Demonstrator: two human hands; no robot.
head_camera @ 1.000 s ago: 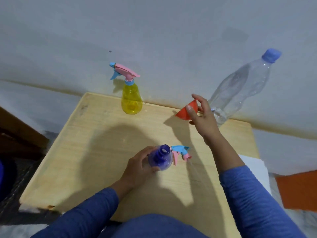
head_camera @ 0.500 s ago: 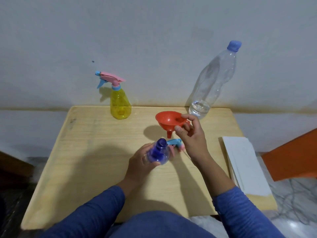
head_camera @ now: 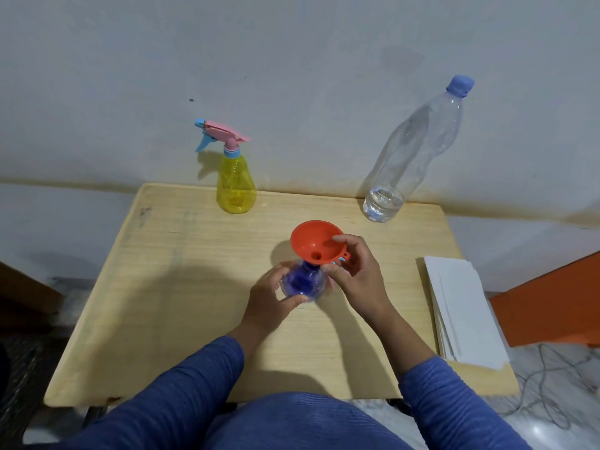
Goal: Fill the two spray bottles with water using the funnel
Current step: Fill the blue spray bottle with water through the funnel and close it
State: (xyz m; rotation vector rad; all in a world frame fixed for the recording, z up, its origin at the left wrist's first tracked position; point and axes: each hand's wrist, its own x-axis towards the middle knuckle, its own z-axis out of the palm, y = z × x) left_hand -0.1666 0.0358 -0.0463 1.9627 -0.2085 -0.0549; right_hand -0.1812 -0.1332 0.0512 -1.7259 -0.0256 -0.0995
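Funnel (head_camera: 316,243) pinched in my right hand (head_camera: 354,277), spout directly over blue bottle (head_camera: 303,282) gripped upright by my left hand (head_camera: 271,298).

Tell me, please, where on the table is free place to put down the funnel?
The left half of the table is bare, in front of the yellow spray bottle. The near edge is bare too. The middle is crowded by both hands, the blue bottle and the funnel; white paper covers the right edge.

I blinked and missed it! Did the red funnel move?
Yes. The red funnel came toward the person, away from the big clear water bottle at the wall. The right hand now holds it on the blue spray bottle.
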